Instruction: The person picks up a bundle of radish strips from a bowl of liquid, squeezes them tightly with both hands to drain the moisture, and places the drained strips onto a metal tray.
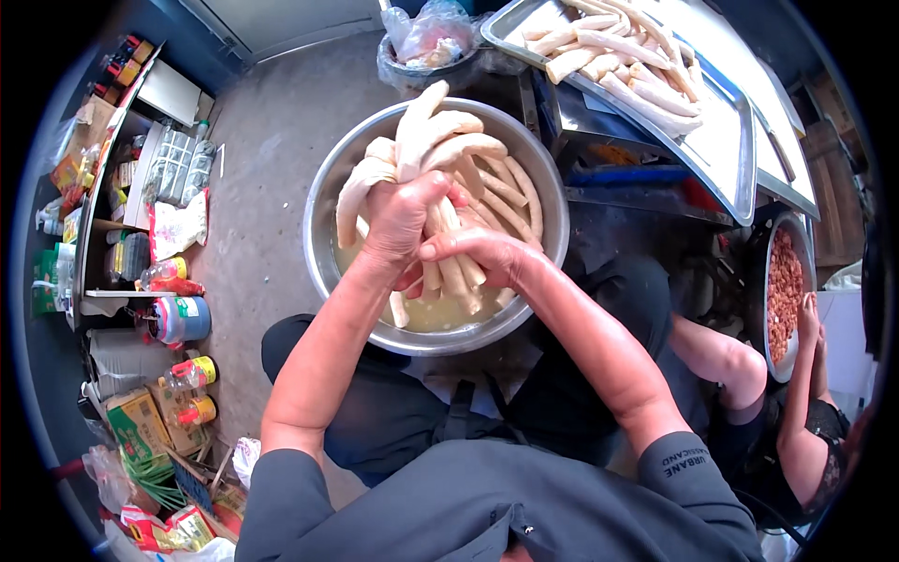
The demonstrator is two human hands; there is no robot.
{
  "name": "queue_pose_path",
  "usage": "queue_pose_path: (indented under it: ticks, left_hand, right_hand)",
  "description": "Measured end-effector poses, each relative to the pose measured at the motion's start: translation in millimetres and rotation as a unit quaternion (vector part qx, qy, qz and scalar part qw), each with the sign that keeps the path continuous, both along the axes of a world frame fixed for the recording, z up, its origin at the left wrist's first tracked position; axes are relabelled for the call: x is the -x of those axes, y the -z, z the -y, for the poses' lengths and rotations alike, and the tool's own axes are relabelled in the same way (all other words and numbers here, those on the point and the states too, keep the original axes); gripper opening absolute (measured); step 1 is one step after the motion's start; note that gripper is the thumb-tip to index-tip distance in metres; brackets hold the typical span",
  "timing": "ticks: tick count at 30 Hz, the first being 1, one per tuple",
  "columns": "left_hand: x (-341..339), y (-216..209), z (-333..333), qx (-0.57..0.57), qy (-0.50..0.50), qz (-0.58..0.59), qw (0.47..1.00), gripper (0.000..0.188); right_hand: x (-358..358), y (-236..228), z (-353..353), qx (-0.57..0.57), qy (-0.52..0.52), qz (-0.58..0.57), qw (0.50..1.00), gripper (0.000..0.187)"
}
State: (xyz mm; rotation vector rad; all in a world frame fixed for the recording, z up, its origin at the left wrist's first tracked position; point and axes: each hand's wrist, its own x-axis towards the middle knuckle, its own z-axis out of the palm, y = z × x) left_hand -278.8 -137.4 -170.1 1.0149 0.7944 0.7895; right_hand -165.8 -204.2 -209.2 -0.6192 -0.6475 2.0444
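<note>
Over a large round metal basin [554, 206], both my hands clasp a bundle of pale, thick, sausage-like tubes [435, 131]; their exact kind I cannot tell. My left hand [401, 220] is wrapped round the middle of the bundle. My right hand [482, 251] closes on it from the other side, thumb laid across the tubes. The upper ends flop outward above my fists, and the lower ends hang below them toward the cloudy liquid [431, 317]. More tubes [513, 197] lie in the basin to the right of my hands.
A metal tray [746, 178] heaped with similar pale tubes [646, 70] stands at the far right, a knife [779, 155] beside it. At right, another person's hands [811, 323] are at a pan of reddish-brown pieces [783, 290]. Shelves [131, 215] with bottles and packages line the left.
</note>
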Motion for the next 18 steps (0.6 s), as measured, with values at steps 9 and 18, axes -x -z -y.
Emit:
queue_pose_path:
  ticks: [9, 18]
  left_hand:
    - [-4.4, 9.4, -2.0, -0.054, 0.004, -0.010, 0.998, 0.025]
    - [-9.2, 12.6, 2.1, -0.143, -0.012, -0.026, 0.989, 0.026]
  right_hand:
    - [0.9, 10.9, -2.5, 0.029, -0.029, 0.029, 0.999, 0.020]
    - [7.5, 0.7, 2.8, -0.034, 0.104, 0.167, 0.980, 0.030]
